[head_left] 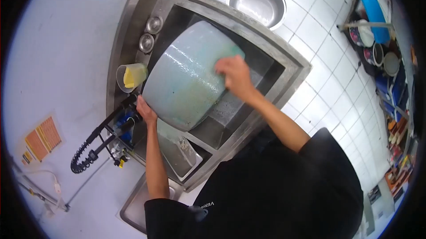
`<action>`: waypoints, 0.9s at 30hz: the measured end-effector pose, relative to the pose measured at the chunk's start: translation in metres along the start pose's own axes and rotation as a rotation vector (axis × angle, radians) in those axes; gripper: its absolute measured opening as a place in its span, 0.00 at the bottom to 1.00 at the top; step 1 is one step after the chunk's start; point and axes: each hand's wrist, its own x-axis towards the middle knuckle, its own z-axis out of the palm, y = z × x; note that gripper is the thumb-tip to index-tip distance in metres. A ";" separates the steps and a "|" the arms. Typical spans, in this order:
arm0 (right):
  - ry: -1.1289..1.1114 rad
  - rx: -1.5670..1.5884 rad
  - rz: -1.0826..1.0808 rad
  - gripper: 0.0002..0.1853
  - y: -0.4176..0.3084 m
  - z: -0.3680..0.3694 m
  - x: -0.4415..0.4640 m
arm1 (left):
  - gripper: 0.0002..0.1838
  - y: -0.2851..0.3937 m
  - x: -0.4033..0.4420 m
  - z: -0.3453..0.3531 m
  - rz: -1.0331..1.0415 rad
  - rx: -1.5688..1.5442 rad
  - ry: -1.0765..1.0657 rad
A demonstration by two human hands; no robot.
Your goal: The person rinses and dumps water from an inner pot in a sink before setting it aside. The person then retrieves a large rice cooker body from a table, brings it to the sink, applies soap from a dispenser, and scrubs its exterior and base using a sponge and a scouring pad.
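A large, whitish translucent plastic tub lies tilted on its side in a steel sink, its wet outer wall facing up. My left hand grips the tub's lower left edge, the thumb showing and the other fingers partly hidden. Against the wall at the tub's right side is my right hand, fingers curled and slightly blurred. A green patch shows beside those fingers, but what they hold cannot be made out.
Left of the tub stand a plastic cup with something yellow inside and two small metal containers. A black spray faucet juts out nearby. A metal basin rests on the tiled floor; loaded shelves stand at right.
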 end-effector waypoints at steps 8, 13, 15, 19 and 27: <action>0.012 -0.087 0.024 0.12 -0.006 -0.003 -0.019 | 0.25 -0.007 0.003 0.003 0.066 0.056 0.052; -0.066 -0.265 0.044 0.12 0.034 -0.011 0.007 | 0.24 0.006 0.010 0.011 0.184 -0.147 0.146; -0.069 -0.064 -0.107 0.10 -0.025 -0.006 -0.025 | 0.24 -0.001 0.004 0.002 0.061 -0.060 0.059; 0.010 -0.218 0.087 0.12 0.044 -0.014 0.005 | 0.24 -0.029 -0.008 0.004 0.128 0.025 0.096; -0.137 -0.243 0.210 0.08 0.034 -0.027 0.006 | 0.19 -0.014 -0.007 0.009 0.125 0.033 0.169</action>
